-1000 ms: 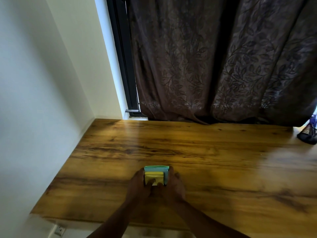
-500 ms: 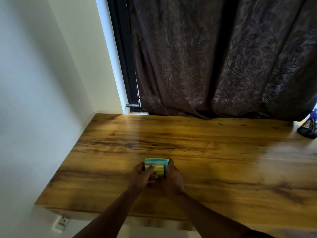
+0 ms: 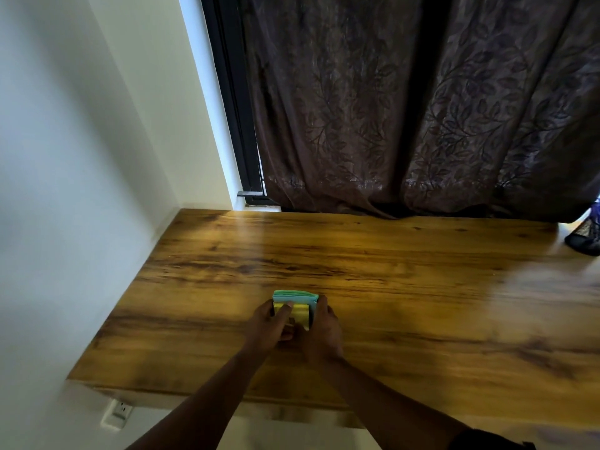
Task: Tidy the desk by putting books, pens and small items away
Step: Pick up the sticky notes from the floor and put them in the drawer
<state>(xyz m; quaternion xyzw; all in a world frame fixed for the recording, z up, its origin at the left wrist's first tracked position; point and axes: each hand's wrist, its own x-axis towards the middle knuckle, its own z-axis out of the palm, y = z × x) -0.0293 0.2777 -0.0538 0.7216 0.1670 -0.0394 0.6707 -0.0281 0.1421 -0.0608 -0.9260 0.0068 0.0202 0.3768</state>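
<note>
Both hands meet on a small stack of sticky notes (image 3: 294, 303) lying on the wooden table (image 3: 406, 287), toward 6 o'clock of the tabletop and a little left of its middle. The left hand (image 3: 268, 326) grips the stack's left side, its fingers (image 3: 285, 311) curled over the yellow pad on top. The right hand (image 3: 321, 332) clamps the right side, fingers wrapped along the teal edge. The stack shows teal and green layers at its far edge, with yellow nearest the person.

At 12 o'clock a dark brown curtain (image 3: 422, 108) with a leaf pattern hangs down to the table's far edge, beside a black window frame (image 3: 233, 102). A white wall (image 3: 65, 157) runs along 9 o'clock. At 3 o'clock, a dark mesh holder (image 3: 586, 237) stands at the picture's border. A wall socket (image 3: 117, 414) sits below the table at 7 o'clock.
</note>
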